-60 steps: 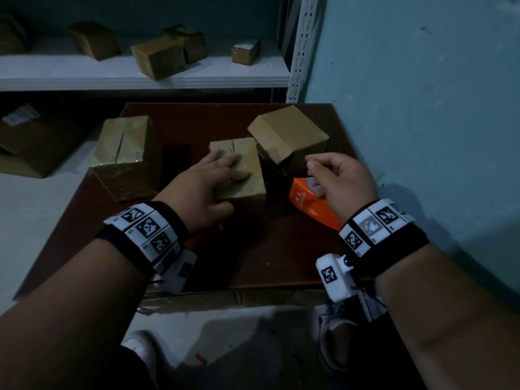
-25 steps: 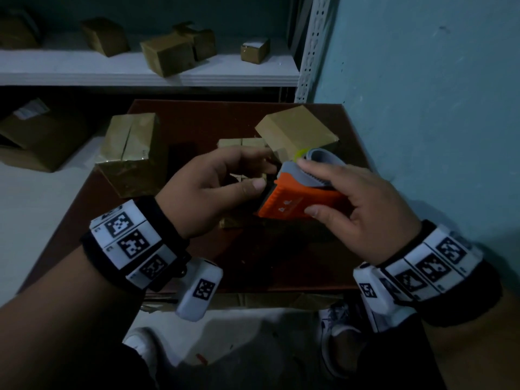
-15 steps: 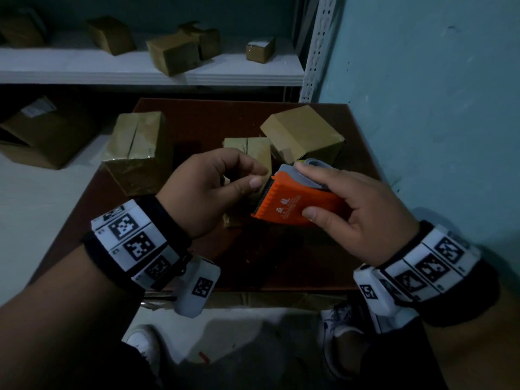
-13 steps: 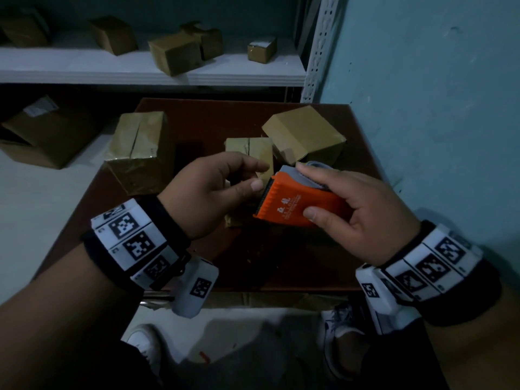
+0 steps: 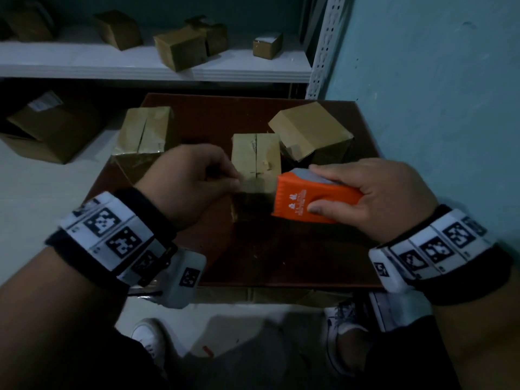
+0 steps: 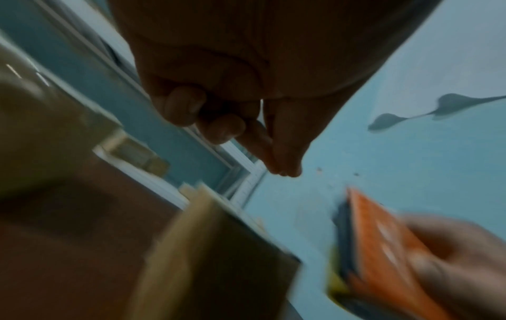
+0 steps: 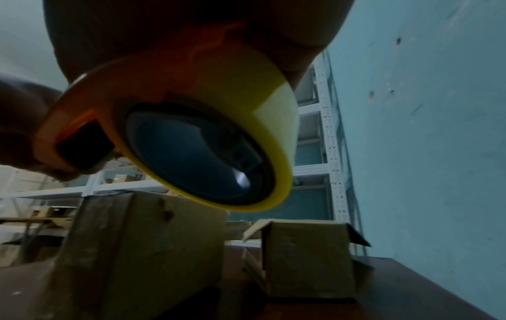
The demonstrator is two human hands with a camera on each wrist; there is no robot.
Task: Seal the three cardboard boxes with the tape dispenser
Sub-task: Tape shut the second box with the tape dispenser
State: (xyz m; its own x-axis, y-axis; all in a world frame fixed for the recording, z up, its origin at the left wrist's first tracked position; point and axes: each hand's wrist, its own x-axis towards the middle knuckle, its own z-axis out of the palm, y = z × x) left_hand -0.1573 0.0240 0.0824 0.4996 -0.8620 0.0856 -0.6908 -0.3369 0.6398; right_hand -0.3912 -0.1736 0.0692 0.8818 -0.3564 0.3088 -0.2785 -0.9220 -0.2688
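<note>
Three brown cardboard boxes stand on the dark red table (image 5: 281,249): a left box (image 5: 146,130), a middle box (image 5: 256,153) with an open seam, and a tilted right box (image 5: 309,130). My right hand (image 5: 313,190) grips the orange tape dispenser (image 5: 298,201) above the middle box's near right corner. Its yellow tape roll (image 7: 273,130) fills the right wrist view. My left hand (image 5: 235,182) is left of the dispenser, thumb and forefinger pinched together (image 6: 284,171). A faint clear strip seems to stretch from that pinch to the dispenser (image 6: 383,249).
A white shelf (image 5: 84,63) behind the table carries several small boxes (image 5: 180,49). An open carton (image 5: 47,130) lies on the floor at the left. The teal wall (image 5: 436,108) runs close along the table's right side. My shoes (image 5: 146,339) show below the near edge.
My right hand lifted the dispenser off the table. My left hand left the middle box, pinched at the dispenser's front, and has now drawn away to the left.
</note>
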